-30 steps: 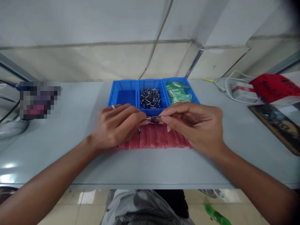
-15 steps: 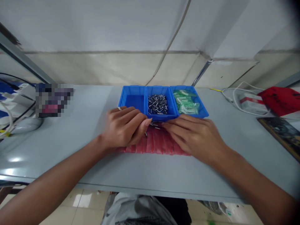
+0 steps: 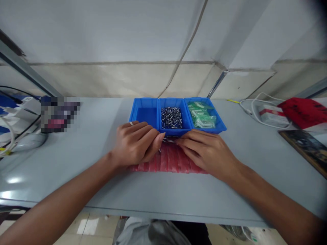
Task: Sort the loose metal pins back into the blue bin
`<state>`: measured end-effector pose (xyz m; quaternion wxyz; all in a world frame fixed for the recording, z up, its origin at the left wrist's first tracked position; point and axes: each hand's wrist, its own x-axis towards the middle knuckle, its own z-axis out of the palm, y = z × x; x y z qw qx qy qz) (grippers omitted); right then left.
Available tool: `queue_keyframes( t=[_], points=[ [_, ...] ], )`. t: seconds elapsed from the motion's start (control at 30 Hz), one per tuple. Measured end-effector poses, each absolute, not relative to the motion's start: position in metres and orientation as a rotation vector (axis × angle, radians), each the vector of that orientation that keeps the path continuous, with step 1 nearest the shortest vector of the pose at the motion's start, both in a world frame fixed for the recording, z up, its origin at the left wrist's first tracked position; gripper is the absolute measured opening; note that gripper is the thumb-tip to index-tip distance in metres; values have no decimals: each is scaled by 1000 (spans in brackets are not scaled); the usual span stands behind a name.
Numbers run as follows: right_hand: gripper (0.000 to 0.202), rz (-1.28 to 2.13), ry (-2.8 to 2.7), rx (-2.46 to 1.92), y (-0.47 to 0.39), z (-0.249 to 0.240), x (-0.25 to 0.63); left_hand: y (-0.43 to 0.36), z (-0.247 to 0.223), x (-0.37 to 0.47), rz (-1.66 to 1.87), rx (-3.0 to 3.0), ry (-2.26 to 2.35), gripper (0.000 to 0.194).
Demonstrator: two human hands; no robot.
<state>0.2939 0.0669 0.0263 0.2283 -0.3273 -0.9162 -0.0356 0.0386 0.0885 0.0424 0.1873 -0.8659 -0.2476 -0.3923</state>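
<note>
My left hand point(image 3: 139, 144), with a ring on one finger, is curled over the left part of a red plastic sheet with parallel strips point(image 3: 171, 160); what its fingers hold is hidden. My right hand point(image 3: 208, 149) rests at the sheet's upper right, fingers pressed together at small metal pins point(image 3: 169, 140) lying along the far edge. Just behind stand three joined blue bins: the left one point(image 3: 146, 117) shows a bare floor, the middle one holds many metal pins point(image 3: 171, 117), and the right one holds green-and-clear plastic packets point(image 3: 203, 115).
At the left are white plugs and cables point(image 3: 24, 114), a computer mouse point(image 3: 30, 141) and a blurred-out item. A white cable, a small box point(image 3: 274, 115), red cloth point(image 3: 305, 110) and a dark flat panel point(image 3: 306, 148) lie at the right of the grey table point(image 3: 84, 163).
The whole view has shifted slightly, so the table and bins appear a little lower. Both hands stay at nearly the same places on the red sheet.
</note>
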Motion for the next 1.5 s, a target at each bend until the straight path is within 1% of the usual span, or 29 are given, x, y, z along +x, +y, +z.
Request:
queue_keyframes(
  t=[0.13, 0.23, 0.33, 0.47, 0.6, 0.73, 0.83, 0.97, 1.03, 1.13, 1.27, 1.4, 1.5],
  points=[
    [22, -10, -2337, -875, 64, 32, 292, 88, 43, 39, -1098, -2471, -681, 24],
    [19, 132, -2113, -898, 60, 41, 286, 87, 44, 40, -1110, -2499, -633, 7],
    [17, 327, -1948, -895, 56, 49, 282, 86, 44, 43, -1081, -2495, -545, 18],
    [16, 530, -1823, -898, 52, 52, 279, 86, 43, 43, -1081, -2508, -514, 12],
    [14, 747, -1668, -945, 49, 51, 279, 86, 42, 41, -1170, -2506, -549, 15],
    [12, 949, -1543, -913, 49, 51, 278, 86, 42, 39, -1084, -2451, -517, 9],
    [12, 969, -1518, -905, 49, 51, 278, 86, 42, 38, -1090, -2461, -522, 8],
    [12, 956, -1504, -955, 48, 48, 278, 84, 39, 40, -1214, -2493, -622, 15],
    [11, 989, -1506, -935, 48, 47, 278, 83, 39, 41, -1214, -2550, -673, 8],
    [9, 997, -1525, -931, 48, 45, 279, 83, 40, 42, -1197, -2601, -666, 14],
    [8, 969, -1573, -970, 49, 45, 280, 83, 41, 43, -1260, -2570, -706, 13],
    [7, 967, -1581, -947, 49, 46, 279, 83, 41, 42, -1209, -2632, -647, 35],
    [6, 905, -1538, -992, 52, 46, 279, 84, 40, 40, -1280, -2588, -709, 36]
  ],
)
